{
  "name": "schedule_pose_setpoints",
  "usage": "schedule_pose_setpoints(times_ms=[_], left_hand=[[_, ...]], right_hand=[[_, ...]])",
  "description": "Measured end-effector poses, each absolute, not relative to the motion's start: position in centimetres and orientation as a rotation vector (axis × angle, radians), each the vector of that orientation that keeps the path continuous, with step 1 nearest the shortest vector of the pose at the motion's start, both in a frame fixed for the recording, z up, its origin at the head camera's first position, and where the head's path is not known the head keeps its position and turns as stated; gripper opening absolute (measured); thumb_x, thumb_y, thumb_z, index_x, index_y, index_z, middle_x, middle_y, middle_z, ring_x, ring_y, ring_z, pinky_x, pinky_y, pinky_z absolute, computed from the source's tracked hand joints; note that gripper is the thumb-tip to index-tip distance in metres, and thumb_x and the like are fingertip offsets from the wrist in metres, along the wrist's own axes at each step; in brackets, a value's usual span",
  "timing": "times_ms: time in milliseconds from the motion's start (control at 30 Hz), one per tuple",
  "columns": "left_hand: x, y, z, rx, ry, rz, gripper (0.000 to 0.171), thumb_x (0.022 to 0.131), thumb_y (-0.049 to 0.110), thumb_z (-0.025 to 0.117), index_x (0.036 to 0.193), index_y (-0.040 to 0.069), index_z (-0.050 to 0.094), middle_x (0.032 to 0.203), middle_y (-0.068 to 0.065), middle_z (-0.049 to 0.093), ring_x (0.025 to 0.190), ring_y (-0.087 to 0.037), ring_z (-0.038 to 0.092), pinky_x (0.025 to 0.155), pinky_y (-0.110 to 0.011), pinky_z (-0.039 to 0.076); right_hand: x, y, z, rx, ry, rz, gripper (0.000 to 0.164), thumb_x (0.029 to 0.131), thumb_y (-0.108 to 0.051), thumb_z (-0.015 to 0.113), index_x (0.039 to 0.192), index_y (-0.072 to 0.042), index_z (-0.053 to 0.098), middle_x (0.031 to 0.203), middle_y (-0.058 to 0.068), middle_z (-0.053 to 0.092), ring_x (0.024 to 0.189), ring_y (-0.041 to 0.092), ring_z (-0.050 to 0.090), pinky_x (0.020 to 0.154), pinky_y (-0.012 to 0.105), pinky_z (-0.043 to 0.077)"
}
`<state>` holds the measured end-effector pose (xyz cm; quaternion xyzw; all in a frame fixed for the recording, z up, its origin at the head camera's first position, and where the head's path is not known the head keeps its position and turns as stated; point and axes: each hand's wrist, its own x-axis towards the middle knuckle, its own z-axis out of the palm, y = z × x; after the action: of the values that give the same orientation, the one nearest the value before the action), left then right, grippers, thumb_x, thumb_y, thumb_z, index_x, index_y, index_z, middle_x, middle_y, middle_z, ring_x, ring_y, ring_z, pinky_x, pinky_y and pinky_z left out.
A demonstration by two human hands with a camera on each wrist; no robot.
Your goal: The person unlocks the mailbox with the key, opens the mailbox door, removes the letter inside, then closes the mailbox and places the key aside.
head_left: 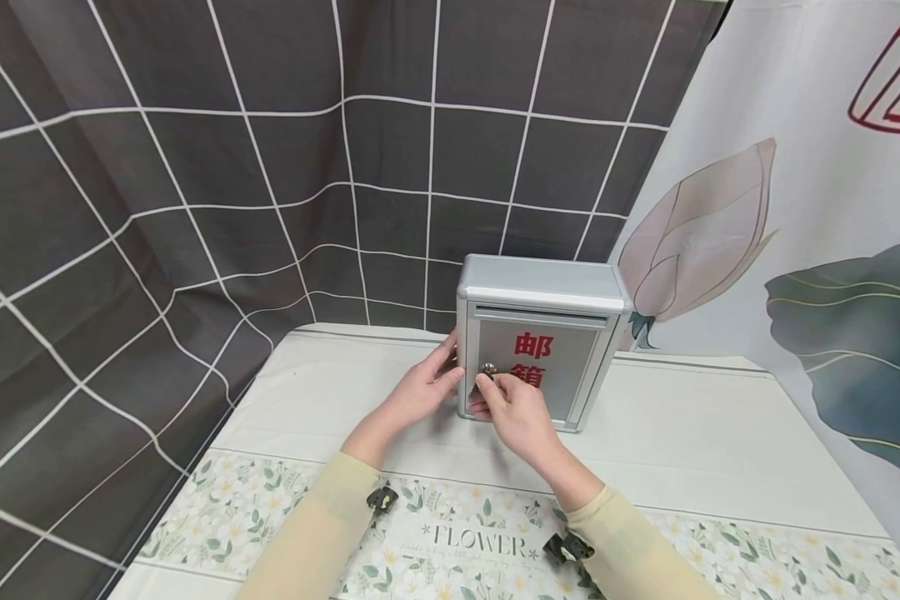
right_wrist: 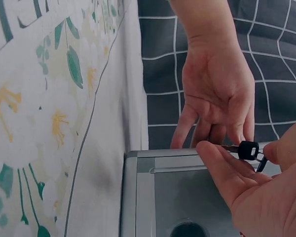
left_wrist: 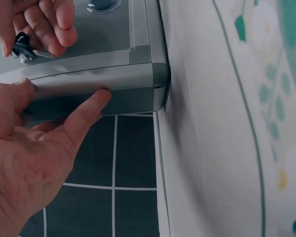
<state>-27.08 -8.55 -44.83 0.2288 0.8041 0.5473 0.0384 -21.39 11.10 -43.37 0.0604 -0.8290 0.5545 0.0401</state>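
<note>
At eight o'clock on a silver mailbox point(head_left: 553, 350), a right hand point(head_left: 523, 417) pinches keys point(right_wrist: 248, 150) while the left hand's point(head_left: 417, 392) spread fingers point(left_wrist: 85, 112) touch its nine-o'clock side.

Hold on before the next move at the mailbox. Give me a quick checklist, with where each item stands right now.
1. Mailbox upright on the covered table: ok.
2. Left hand touching the mailbox's side: ok.
3. Keys held in the right hand's fingers: ok.
4. A key seated in the front panel: cannot tell; no view shows a key's tip going in.
5. Front panel closed: ok, it looks flush, with no gap showing.
6. Clear head view of the whole front panel: not ok; the right hand covers its lower-left part in that view.
</note>
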Motion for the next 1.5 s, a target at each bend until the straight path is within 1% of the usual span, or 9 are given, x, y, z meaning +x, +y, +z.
schedule_pose_setpoints(times_ms=[100, 267, 533, 633, 800, 967, 1167, 1333, 1500], left_hand=[[-27.1, -8.6, -44.9, 0.707, 2.448, 1.697, 0.072, 0.117, 0.018, 0.059, 0.179, 0.033, 0.025, 0.176, -0.016, 0.041, 0.153, -0.039, 0.053, 0.105, -0.041, 0.064], [-27.2, -8.6, -45.0, 0.719, 2.411, 1.725, 0.072, 0.117, 0.018, 0.059, 0.179, 0.034, 0.025, 0.176, -0.017, 0.041, 0.154, -0.04, 0.052, 0.106, -0.047, 0.064], [-27.1, -8.7, -44.8, 0.751, 2.433, 1.715, 0.071, 0.118, 0.02, 0.059, 0.179, 0.028, 0.025, 0.174, -0.021, 0.043, 0.152, -0.041, 0.053, 0.104, -0.048, 0.065], [-27.2, -8.8, -44.8, 0.758, 2.474, 1.682, 0.071, 0.118, 0.021, 0.059, 0.179, 0.028, 0.025, 0.173, -0.019, 0.044, 0.152, -0.039, 0.054, 0.113, -0.049, 0.059], [-27.2, -8.9, -44.8, 0.756, 2.53, 1.63, 0.072, 0.117, 0.022, 0.059, 0.179, 0.028, 0.025, 0.173, -0.017, 0.045, 0.152, -0.037, 0.054, 0.128, -0.051, 0.044], [-27.2, -8.8, -44.7, 0.758, 2.535, 1.63, 0.071, 0.117, 0.021, 0.059, 0.179, 0.026, 0.025, 0.173, -0.018, 0.045, 0.152, -0.038, 0.054, 0.129, -0.053, 0.042], [-27.0, -8.7, -44.4, 0.733, 2.539, 1.627, 0.072, 0.117, 0.021, 0.059, 0.179, 0.029, 0.025, 0.173, -0.017, 0.045, 0.153, -0.038, 0.053, 0.129, -0.055, 0.041], [-26.9, -8.7, -44.4, 0.725, 2.531, 1.64, 0.071, 0.117, 0.02, 0.059, 0.179, 0.029, 0.026, 0.174, -0.017, 0.044, 0.153, -0.038, 0.053, 0.127, -0.054, 0.044], [-27.0, -8.6, -44.5, 0.705, 2.446, 1.712, 0.072, 0.116, 0.017, 0.059, 0.179, 0.029, 0.026, 0.174, -0.02, 0.042, 0.153, -0.041, 0.052, 0.11, -0.051, 0.061]], right_hand=[[-21.4, 11.1, -43.4, 0.187, -2.507, 1.788, 0.033, 0.117, -0.025, 0.062, 0.108, 0.004, 0.075, 0.089, 0.011, 0.081, 0.086, 0.029, 0.083, 0.08, 0.038, 0.071], [-21.5, 11.1, -43.7, 0.189, -2.445, 1.913, 0.036, 0.118, -0.026, 0.06, 0.115, 0.007, 0.075, 0.093, 0.014, 0.082, 0.089, 0.031, 0.084, 0.08, 0.034, 0.07], [-21.5, 11.0, -44.2, 0.206, -2.309, 2.144, 0.042, 0.119, -0.026, 0.057, 0.126, 0.013, 0.071, 0.103, 0.024, 0.082, 0.096, 0.039, 0.083, 0.083, 0.037, 0.07], [-21.5, 11.0, -44.2, 0.226, -2.232, 2.258, 0.042, 0.12, -0.024, 0.055, 0.129, 0.015, 0.069, 0.107, 0.028, 0.081, 0.097, 0.039, 0.083, 0.085, 0.039, 0.07], [-21.3, 11.1, -44.6, 0.258, -2.092, 2.468, 0.04, 0.12, -0.021, 0.052, 0.13, 0.016, 0.065, 0.116, 0.035, 0.077, 0.099, 0.036, 0.084, 0.089, 0.044, 0.07], [-21.4, 11.2, -44.8, 0.27, -1.972, 2.63, 0.042, 0.121, -0.02, 0.048, 0.13, 0.018, 0.061, 0.118, 0.036, 0.077, 0.1, 0.032, 0.084, 0.093, 0.046, 0.069], [-21.4, 11.4, -44.7, 0.289, -1.848, 2.795, 0.045, 0.122, -0.019, 0.043, 0.136, 0.022, 0.055, 0.117, 0.035, 0.077, 0.101, 0.033, 0.084, 0.097, 0.048, 0.067], [-21.2, 11.6, -44.7, 0.308, -1.841, 2.83, 0.046, 0.122, -0.021, 0.044, 0.137, 0.022, 0.053, 0.117, 0.033, 0.078, 0.102, 0.032, 0.084, 0.097, 0.048, 0.067], [-20.7, 11.9, -44.8, 0.325, -1.858, 2.834, 0.045, 0.122, -0.021, 0.046, 0.133, 0.021, 0.055, 0.113, 0.029, 0.08, 0.101, 0.032, 0.084, 0.096, 0.047, 0.068]])
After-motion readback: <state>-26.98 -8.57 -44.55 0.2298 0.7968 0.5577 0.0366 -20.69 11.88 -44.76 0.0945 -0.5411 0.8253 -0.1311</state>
